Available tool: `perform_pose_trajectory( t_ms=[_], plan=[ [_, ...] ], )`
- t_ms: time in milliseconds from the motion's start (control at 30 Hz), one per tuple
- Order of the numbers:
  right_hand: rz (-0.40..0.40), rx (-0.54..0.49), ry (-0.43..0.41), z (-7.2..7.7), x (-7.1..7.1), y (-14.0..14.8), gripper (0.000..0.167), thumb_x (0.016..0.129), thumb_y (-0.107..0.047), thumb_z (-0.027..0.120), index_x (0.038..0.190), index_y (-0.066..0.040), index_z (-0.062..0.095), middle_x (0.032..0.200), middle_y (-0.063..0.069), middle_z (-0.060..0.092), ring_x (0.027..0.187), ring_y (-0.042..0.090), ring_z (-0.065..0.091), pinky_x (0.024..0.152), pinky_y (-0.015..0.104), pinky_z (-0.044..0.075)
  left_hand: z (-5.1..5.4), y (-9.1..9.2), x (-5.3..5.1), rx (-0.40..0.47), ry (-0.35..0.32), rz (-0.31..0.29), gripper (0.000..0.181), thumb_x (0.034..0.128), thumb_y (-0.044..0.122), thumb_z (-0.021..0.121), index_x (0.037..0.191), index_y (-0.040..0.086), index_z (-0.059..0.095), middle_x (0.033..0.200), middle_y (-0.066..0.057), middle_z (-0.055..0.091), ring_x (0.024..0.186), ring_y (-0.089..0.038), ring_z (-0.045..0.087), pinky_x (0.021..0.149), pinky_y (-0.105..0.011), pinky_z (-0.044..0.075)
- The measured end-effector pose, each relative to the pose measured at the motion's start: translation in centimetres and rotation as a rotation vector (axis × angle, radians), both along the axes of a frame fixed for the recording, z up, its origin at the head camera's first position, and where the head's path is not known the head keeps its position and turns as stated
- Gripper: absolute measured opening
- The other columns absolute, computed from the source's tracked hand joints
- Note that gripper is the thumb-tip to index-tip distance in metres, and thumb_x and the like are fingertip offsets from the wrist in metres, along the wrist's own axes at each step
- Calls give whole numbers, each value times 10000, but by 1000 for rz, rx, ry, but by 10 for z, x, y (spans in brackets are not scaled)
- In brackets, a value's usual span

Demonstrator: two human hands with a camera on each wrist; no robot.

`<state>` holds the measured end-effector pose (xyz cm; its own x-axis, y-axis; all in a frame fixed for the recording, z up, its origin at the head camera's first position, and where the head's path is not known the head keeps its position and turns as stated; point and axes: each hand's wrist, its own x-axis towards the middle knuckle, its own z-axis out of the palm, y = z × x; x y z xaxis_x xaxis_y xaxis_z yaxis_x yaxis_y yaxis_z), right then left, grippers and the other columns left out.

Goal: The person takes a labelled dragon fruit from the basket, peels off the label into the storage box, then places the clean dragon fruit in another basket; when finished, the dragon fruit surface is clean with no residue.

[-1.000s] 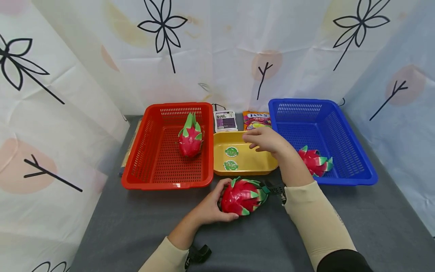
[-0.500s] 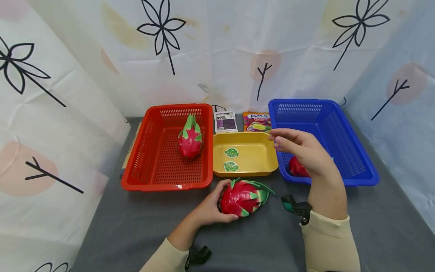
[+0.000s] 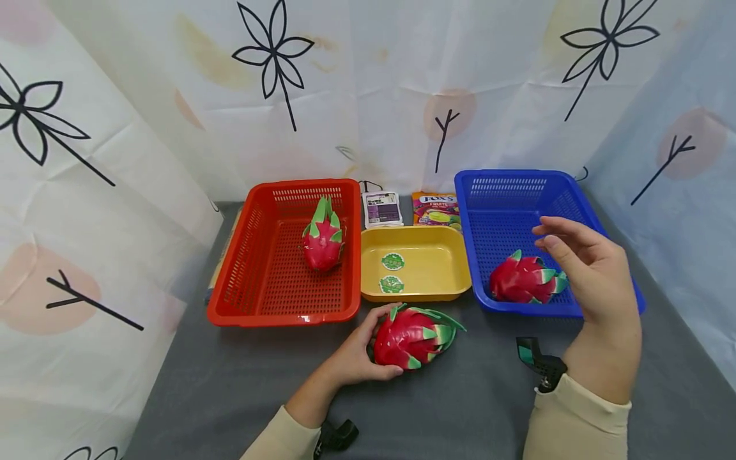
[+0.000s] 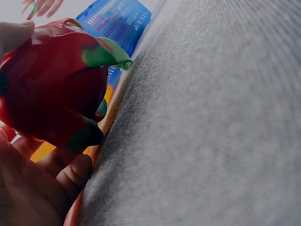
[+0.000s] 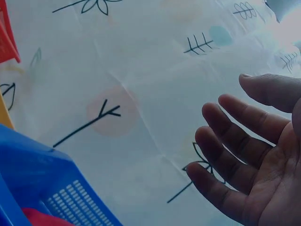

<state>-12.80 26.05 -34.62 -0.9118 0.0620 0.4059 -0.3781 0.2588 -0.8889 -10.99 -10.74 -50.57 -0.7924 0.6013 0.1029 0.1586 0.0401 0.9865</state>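
Note:
A red dragon fruit (image 3: 409, 338) with green-tipped scales sits on the grey table. My left hand (image 3: 359, 358) grips its left side, the thumb along the near edge and the fingers round the far one. The same dragon fruit (image 4: 51, 80) fills much of the left wrist view. My right hand (image 3: 600, 281) hovers over the right part of the blue basket (image 3: 489, 217), holding nothing, its fingers (image 5: 230, 136) relaxed and spread. A second dragon fruit (image 3: 522, 280) lies near the front of that basket. Another dragon fruit (image 3: 322, 246) rests in the red basket (image 3: 261, 315).
Between the baskets stands a shallow yellow tray (image 3: 439, 268) with two round green labels on its bottom. Behind it are a candy packet (image 3: 437, 209) and a white and purple packet (image 3: 383, 209). Patterned white cloth (image 3: 391, 70) hangs round the back and sides.
My right hand has moved right from over the yellow tray to over the blue basket, uncovering the dragon fruit there. My left hand has kept its grip on the front dragon fruit.

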Motion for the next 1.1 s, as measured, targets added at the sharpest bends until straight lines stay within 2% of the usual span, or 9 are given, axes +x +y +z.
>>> perform_pose_trajectory(
  t_ms=[167,367,500,633,700,800,867,967,1100],
  plan=[
    [-239,87,1,-3,5,20,340,1008,-12,606,1344,10,649,1145,-77,691,1027,70,652,889,101,480,1,1,0,-5,23,10,972,766,154,870,1545,285,305,1468,-1,444,1338,-264,459,940,-381,561],
    [-388,-13,-33,-15,9,49,312,1007,-22,611,1310,20,671,1098,-57,700,989,77,644,872,114,472,3,0,1,-48,51,18,1043,750,171,872,1592,295,270,1497,10,423,1376,-244,410,978,-376,536],
    [-488,26,-44,-30,11,67,309,1022,-61,600,1314,5,676,1089,-112,687,987,46,621,867,112,456,2,0,1,-66,111,25,1080,750,192,867,1628,213,239,1543,0,384,1391,-245,382,994,-375,524],
    [-606,44,-166,-43,13,83,321,1030,-148,614,1338,-103,693,1105,-179,657,988,-11,588,856,81,439,1,0,0,-41,164,15,1044,754,192,863,1611,190,268,1526,-29,396,1378,-268,395,980,-393,537],
    [-651,57,-220,-50,13,91,329,1027,-172,622,1346,-133,694,1134,-191,644,1020,-23,568,924,94,429,1,1,0,-19,165,3,1019,753,177,865,1591,210,288,1502,-39,413,1367,-275,407,969,-401,545],
    [-663,108,-274,-62,12,103,354,1020,-191,628,1369,-182,683,1241,-210,604,1126,-38,521,1048,151,393,1,1,1,5,143,1,990,751,156,866,1564,229,306,1456,-55,450,1322,-278,457,950,-402,556],
    [-630,153,-301,-71,11,111,389,1015,-199,631,1403,-190,656,1308,-214,559,1174,-54,483,1058,124,364,1,0,2,10,125,5,988,742,145,871,1551,236,312,1435,-55,466,1298,-274,483,942,-398,561],
    [-544,180,-371,-83,9,121,443,1019,-234,622,1462,-242,600,1300,-233,537,1090,-110,489,927,44,391,3,-1,4,14,101,1,984,732,134,874,1537,235,316,1408,-57,490,1268,-271,518,931,-397,567],
    [-448,92,-435,-92,5,128,482,1026,-237,620,1502,-265,550,1138,-241,568,857,-162,523,721,21,435,9,-1,7,46,89,-43,970,735,128,866,1524,226,310,1433,-67,471,1266,-270,531,937,-404,565]
  ],
)
